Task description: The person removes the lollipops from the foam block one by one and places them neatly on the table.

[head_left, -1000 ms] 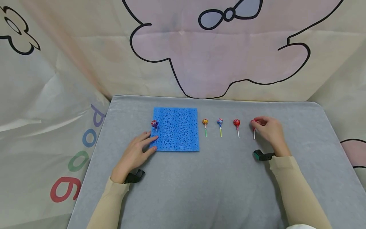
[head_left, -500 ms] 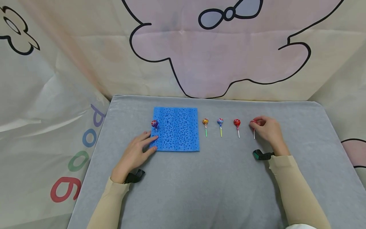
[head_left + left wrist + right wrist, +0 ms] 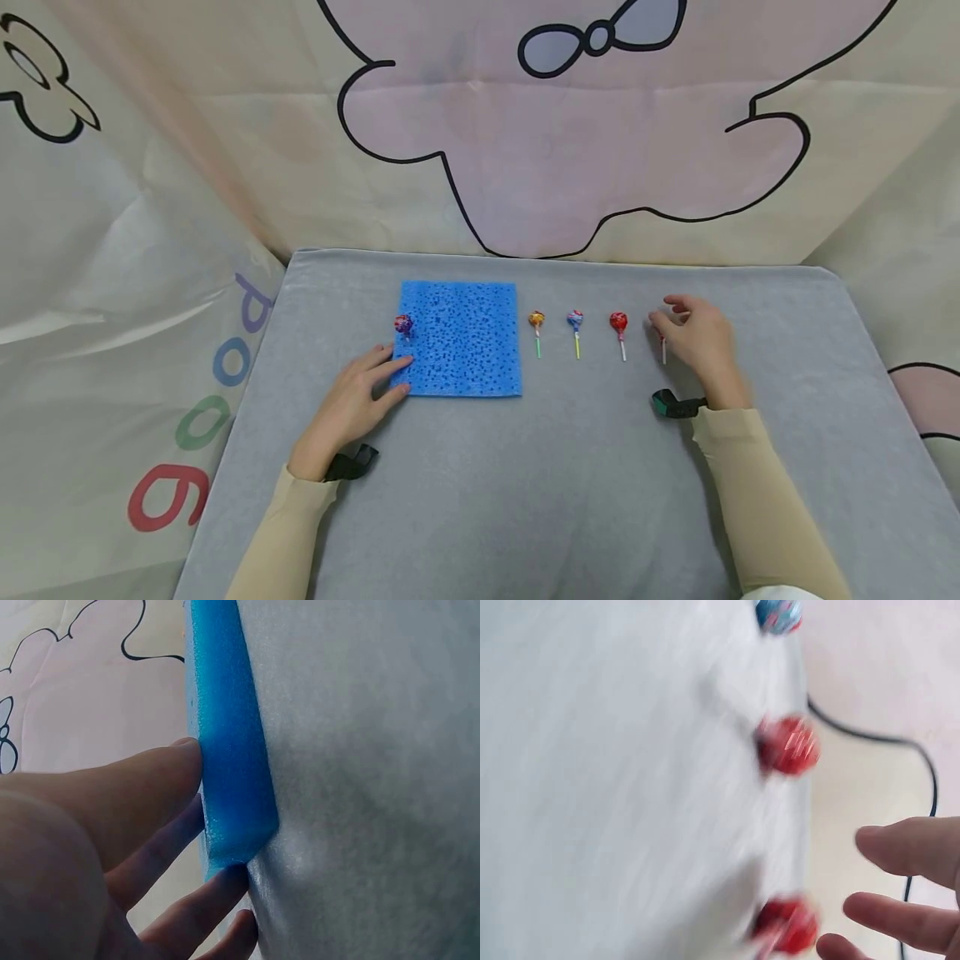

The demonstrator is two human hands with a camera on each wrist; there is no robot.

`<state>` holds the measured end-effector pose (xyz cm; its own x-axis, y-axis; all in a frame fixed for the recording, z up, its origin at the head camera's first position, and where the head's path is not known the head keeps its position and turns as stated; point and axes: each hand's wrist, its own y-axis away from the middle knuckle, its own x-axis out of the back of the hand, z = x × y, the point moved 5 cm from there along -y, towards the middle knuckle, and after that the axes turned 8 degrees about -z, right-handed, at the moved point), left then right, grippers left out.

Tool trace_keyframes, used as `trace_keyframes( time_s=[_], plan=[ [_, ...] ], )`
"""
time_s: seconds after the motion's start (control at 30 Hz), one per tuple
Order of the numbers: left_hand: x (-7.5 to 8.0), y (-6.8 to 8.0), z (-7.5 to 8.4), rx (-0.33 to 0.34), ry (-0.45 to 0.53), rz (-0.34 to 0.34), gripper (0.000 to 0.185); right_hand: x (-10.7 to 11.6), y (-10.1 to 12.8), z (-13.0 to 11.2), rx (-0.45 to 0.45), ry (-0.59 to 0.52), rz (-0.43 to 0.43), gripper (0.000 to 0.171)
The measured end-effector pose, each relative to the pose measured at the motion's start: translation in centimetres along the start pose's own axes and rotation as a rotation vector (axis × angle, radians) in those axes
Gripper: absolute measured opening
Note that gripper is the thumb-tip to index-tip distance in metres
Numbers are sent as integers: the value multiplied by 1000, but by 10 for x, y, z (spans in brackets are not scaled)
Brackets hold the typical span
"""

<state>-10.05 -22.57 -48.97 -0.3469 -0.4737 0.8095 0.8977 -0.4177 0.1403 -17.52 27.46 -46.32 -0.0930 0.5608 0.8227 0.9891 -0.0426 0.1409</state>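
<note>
**Clerk:** Head view, changes first. Grey table cover [image 3: 570, 467]: unmoved. Blue foam pad [image 3: 459, 337]: unmoved. Left hand [image 3: 352, 406]: as before, fingers straight and pressed flat against the pad's near left corner; the left wrist view shows fingertips [image 3: 187, 761] touching the pad's edge [image 3: 229, 750]. Right hand [image 3: 693, 337]: earlier its fingers pinched the head of the rightmost red lollipop [image 3: 662, 343]; now they are lifted and loosely spread just above it, holding nothing.

**Checker:** And that lollipop, where does it lie and which way does it point?

**Clerk:** Rightmost red lollipop: on the cover, well right of the pad, last in a row of four. Long axis runs far-to-near; head toward the backdrop, white stick toward the person. Its head is mostly hidden behind the fingers in the head view; the right wrist view, blurred, shows it [image 3: 786, 926] just beside the spread fingertips [image 3: 900, 847], whether touching cannot be told.

**Checker:** Remaining items?

**Clerk:** Second red lollipop [image 3: 619, 327], blue lollipop [image 3: 575, 323], orange lollipop [image 3: 536, 323]: between the pad and the right hand, all lying the same way, heads far, sticks near. Purple lollipop [image 3: 404, 325]: standing at the pad's left edge, just beyond the left hand's fingers.
</note>
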Motion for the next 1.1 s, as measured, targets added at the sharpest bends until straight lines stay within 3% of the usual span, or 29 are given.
trace_keyframes(
  time_s=[0.13, 0.23, 0.47, 0.7, 1.1],
  plan=[
    [1, 1, -1, 5, -5, -1, 51, -10, -3, -36, 91, -68, 69, 46],
    [1, 1, -2, 7, -5, -1, 51, -28, -8, -65, 160, -135, 56, 45],
    [1, 1, -2, 8, -20, -10, 51, -72, -11, -136, 270, -216, -69, 46],
    [0, -1, -1, 13, -18, -15, 51, -106, -4, -196, 383, -192, -174, 48],
    [2, 0, -1, 2, -22, 3, 50, -156, 5, -263, 537, -157, -304, 49]
  ],
)
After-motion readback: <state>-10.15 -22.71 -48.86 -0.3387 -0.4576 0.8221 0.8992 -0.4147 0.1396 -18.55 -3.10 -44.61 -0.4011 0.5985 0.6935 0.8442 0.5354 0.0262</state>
